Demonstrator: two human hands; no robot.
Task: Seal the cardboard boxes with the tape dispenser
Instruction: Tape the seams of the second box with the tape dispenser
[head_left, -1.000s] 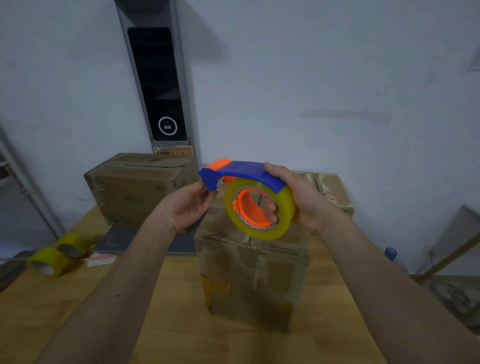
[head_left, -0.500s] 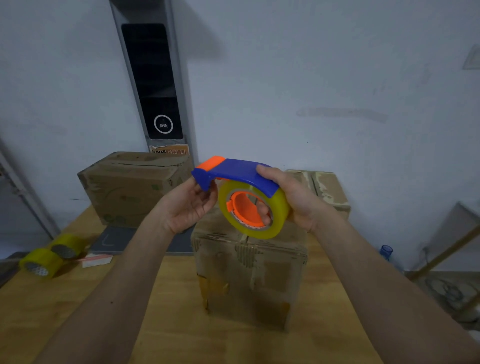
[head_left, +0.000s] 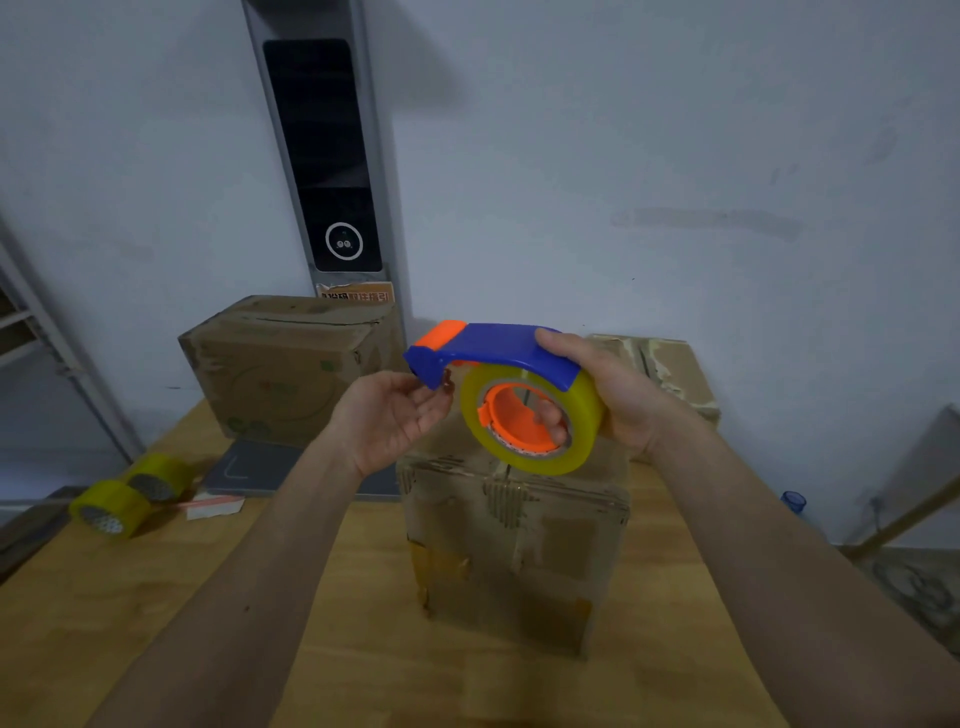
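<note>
Directly above the near cardboard box (head_left: 514, 540) on the wooden table (head_left: 171, 613), hovering clear of its top: blue tape dispenser (head_left: 493, 349) with yellow tape roll (head_left: 532, 418). Being gripped by the right hand (head_left: 610, 395), fingers through the orange core, long axis running left to right, cutter end pointing toward the left hand (head_left: 392, 415). Left hand loosely curled, fingertips pinching at the cutter end, probably feeling for the tape's free end; whether actually holding tape, impossible to tell. Lying straight below both hands, box seam running away from the body. Sitting further back, two more boxes (head_left: 291, 364).
</note>
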